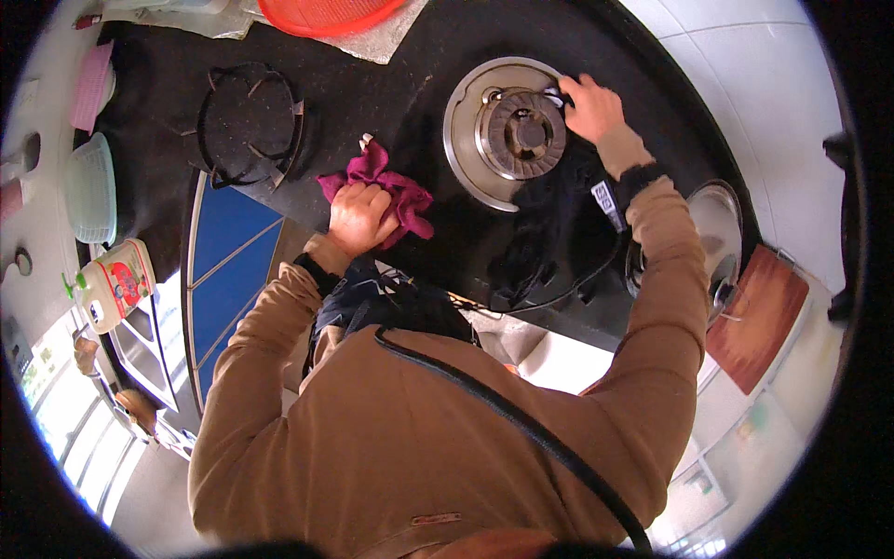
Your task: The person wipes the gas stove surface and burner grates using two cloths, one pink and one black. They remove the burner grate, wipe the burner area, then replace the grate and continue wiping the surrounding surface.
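Observation:
My left hand (360, 216) presses a crumpled magenta cloth (408, 202) onto the black cooktop surface (405, 105). At the right, my right hand (594, 108) is at the upper right rim of a round metal drip tray (464, 150), beside a small white piece. Whether its fingers grip the rim or the white piece, I cannot tell. A round gas burner (527, 136) sits within the tray. A black ring-shaped pan support (300, 136) lies to the left of the cloth, apart from the burner.
A red plastic basket (328, 17) is at the far edge. Pale green (91, 189) and pink (91, 87) baskets and a white jug (115, 286) stand at left. A lidded pot (716, 216) is beside my right forearm; a dark cable (583, 283) crosses the counter.

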A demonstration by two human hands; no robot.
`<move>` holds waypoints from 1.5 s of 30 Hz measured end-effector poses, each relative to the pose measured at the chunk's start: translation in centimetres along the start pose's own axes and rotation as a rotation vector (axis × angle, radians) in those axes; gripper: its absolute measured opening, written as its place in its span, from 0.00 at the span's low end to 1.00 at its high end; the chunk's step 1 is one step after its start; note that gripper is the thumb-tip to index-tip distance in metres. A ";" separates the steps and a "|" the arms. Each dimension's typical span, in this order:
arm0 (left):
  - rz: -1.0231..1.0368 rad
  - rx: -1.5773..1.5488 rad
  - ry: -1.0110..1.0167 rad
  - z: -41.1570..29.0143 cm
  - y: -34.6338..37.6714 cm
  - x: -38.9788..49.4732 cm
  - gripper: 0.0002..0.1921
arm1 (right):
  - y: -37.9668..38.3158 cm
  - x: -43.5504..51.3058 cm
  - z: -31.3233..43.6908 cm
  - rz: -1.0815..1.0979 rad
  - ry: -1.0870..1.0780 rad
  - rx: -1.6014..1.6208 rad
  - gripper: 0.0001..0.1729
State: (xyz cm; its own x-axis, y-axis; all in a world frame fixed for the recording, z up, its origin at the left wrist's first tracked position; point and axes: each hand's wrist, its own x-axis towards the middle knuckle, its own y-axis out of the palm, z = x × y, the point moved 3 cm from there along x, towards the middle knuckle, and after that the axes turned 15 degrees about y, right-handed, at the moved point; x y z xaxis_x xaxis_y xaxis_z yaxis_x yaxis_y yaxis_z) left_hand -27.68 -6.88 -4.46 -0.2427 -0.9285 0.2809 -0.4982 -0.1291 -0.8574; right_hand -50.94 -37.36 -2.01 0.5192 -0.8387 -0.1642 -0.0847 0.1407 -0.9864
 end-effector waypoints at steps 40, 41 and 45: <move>-0.089 -0.037 0.079 -0.1 0.1 -1.5 0.17 | -3.2 3.9 14.3 0.339 0.678 -0.002 0.23; -0.099 -0.031 0.073 -0.5 -0.1 -1.9 0.20 | -2.9 4.5 14.1 0.347 0.678 -0.064 0.24; -0.132 0.017 0.064 -1.3 -1.0 -3.2 0.24 | -1.2 5.6 12.9 0.422 0.749 -0.045 0.27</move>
State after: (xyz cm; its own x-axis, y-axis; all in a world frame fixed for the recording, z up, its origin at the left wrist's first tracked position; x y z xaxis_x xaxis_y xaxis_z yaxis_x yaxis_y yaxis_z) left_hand -27.50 -3.30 -3.97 -0.2285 -0.8791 0.4183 -0.5153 -0.2554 -0.8181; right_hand -36.97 -35.42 -1.75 -0.2596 -0.8494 -0.4595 -0.1860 0.5109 -0.8393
